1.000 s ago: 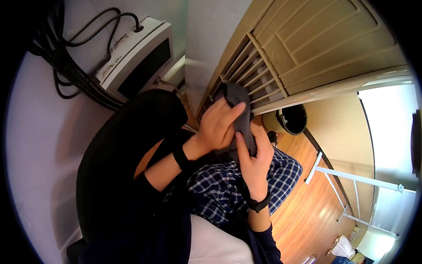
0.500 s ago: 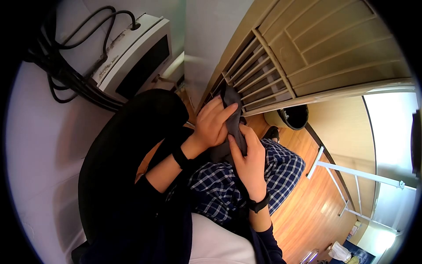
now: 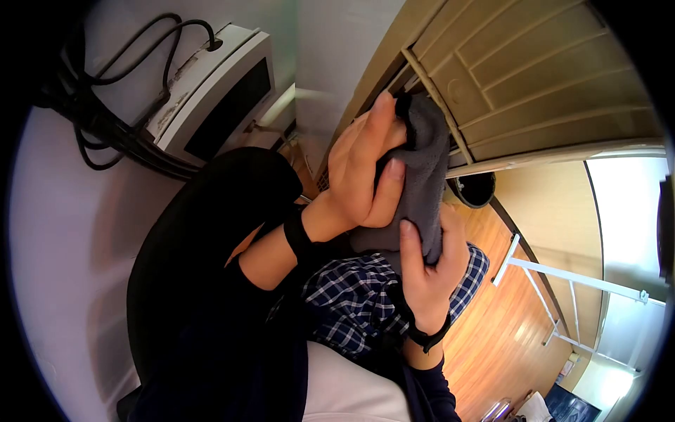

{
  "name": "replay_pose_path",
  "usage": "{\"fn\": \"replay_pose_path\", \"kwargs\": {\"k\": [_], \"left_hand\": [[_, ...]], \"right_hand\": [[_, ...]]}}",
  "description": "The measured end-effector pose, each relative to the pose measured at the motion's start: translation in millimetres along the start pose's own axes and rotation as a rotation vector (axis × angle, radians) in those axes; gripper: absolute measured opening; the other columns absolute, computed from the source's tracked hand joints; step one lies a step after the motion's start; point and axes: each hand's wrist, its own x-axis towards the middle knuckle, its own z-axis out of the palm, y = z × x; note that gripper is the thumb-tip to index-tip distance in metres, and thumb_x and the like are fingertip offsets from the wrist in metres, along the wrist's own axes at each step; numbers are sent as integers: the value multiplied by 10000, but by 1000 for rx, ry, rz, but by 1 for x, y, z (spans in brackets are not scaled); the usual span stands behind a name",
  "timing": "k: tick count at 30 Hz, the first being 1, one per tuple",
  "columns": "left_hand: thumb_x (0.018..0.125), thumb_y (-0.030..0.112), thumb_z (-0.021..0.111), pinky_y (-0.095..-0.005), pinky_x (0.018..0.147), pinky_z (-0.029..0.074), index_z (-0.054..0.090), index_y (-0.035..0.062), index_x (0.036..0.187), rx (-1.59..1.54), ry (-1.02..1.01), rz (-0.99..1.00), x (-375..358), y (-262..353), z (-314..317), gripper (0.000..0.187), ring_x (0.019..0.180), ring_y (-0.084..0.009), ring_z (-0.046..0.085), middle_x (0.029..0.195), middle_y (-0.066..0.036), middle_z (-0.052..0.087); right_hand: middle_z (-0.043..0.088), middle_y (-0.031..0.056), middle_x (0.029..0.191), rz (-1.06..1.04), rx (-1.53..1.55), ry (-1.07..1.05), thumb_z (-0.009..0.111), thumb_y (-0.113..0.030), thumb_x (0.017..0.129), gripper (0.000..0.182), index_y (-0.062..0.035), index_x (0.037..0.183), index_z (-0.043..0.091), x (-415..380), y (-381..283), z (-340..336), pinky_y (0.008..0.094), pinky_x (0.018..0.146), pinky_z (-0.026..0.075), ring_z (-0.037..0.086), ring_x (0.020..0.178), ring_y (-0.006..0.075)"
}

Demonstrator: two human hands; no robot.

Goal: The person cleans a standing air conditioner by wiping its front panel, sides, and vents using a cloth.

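A folded dark grey cloth (image 3: 425,141) with a soft, fuzzy surface and a black edge is held up between both hands in front of the tan slatted panel. My left hand (image 3: 358,172) grips its left side, thumb on the near face and index finger pointing up along the black edge. Lower down, my right hand (image 3: 432,281) pinches the bottom right part, with the thumb in front and the other fingers behind, mostly hidden. Beneath the hands lies blue-and-white checked fabric (image 3: 344,288) over my lap.
The tan slatted panel (image 3: 534,77) rises close ahead. A dark bin (image 3: 474,188) stands below it on the wooden floor (image 3: 478,337). At left, black cables (image 3: 105,126) hang beside a white box (image 3: 225,91). A white metal frame (image 3: 576,274) is at right.
Both hands have shifted right, carrying the grey cloth, and look larger. The cloth has been spread wider and now hides more of the slats.
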Motion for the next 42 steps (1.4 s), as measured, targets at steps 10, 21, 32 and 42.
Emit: {"fn": "replay_pose_path", "kwargs": {"k": [10, 21, 32, 42], "left_hand": [[711, -68, 502, -429, 798, 477, 521, -91, 1176, 120, -206, -112, -53, -15, -26, 466, 875, -382, 602, 987, -223, 609], [672, -105, 487, -433, 826, 468, 485, -139, 1203, 156, -42, -115, -48, 25, -29, 532, 827, -387, 605, 882, -210, 611], [646, -75, 497, -420, 816, 474, 531, -103, 1170, 188, 47, 93, -4, 13, 1, 525, 805, -342, 609, 885, -195, 618], [640, -100, 506, -439, 784, 490, 514, -69, 1198, 239, -88, 28, -70, -7, -11, 559, 819, -383, 608, 916, -211, 610]], "right_hand": [[560, 169, 787, 89, -39, -234, 666, -67, 770, 272, 2, 999, 535, -20, 12, 18, 343, 573, 453, 576, 683, 337], [565, 171, 791, 81, -30, -251, 675, -70, 751, 276, -3, 988, 551, -43, -2, 8, 356, 594, 463, 580, 673, 335], [524, 143, 720, -40, -8, -43, 682, -30, 733, 289, 2, 980, 535, -13, -1, -5, 333, 535, 429, 533, 602, 310], [570, 164, 806, 158, -22, -276, 652, -80, 777, 276, -4, 1018, 541, -39, 19, 3, 354, 612, 469, 585, 715, 340]]}}
